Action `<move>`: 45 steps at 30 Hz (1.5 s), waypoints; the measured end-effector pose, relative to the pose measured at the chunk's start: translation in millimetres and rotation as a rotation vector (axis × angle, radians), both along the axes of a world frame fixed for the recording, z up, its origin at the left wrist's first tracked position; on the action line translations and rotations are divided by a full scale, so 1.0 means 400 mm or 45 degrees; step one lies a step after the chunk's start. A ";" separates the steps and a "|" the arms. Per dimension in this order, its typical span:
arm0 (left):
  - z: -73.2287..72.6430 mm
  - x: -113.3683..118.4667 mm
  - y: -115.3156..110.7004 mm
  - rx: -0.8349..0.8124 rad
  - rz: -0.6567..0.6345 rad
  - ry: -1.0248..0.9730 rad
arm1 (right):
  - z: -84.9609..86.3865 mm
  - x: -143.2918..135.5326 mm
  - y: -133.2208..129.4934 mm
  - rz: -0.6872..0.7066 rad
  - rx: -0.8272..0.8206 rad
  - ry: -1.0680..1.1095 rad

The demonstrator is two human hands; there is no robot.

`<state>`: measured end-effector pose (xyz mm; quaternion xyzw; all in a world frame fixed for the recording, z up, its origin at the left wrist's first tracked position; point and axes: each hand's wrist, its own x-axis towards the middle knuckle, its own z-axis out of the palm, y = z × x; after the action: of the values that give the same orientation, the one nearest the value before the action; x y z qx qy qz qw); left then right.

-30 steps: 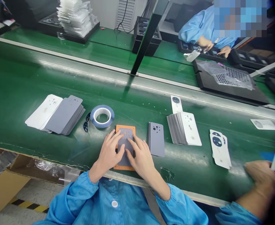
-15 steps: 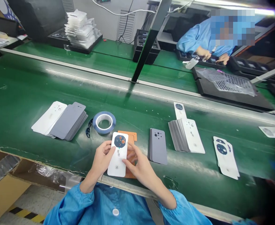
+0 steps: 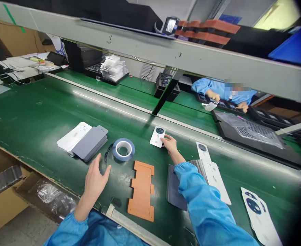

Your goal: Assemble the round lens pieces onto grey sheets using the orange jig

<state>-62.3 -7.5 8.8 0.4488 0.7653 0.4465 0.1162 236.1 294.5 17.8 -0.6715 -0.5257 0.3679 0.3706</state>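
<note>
My right hand reaches to the far side of the bench, its fingers closed on the right edge of a white phone back panel with a dark round camera sticker. The panel is at or just above the green surface; I cannot tell which. My left hand is open with its fingers apart and nothing in it. Close to it are a dark camera-shaped sticker and a roll of blue tape. Between my arms lies an orange notched fixture plate, its top uncovered.
At left are fanned white panels and grey panels. Grey panels and a white stack sit partly under my right sleeve. Stickered panels lie far right. A metal post and overhead beam cross ahead; a co-worker sits beyond.
The stickered white panel has moved from over the orange plate to the far bench in my right hand. My left hand has let go and moved left. The view has tilted up.
</note>
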 end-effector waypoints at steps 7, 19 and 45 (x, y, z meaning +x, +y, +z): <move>-0.019 -0.035 0.002 -0.151 -0.229 -0.794 | 0.039 -0.001 -0.019 0.079 0.110 -0.262; 0.012 0.007 0.005 -0.231 -0.348 -1.141 | 0.070 -0.244 -0.456 1.175 -0.044 0.016; 0.021 0.030 0.001 -0.235 -0.474 -0.889 | 0.074 -0.289 -0.553 1.034 0.057 0.223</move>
<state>-50.2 -7.3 17.3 0.3888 0.6225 0.4729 0.4876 120.7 73.2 47.5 -0.3676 -0.7222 0.5285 0.2532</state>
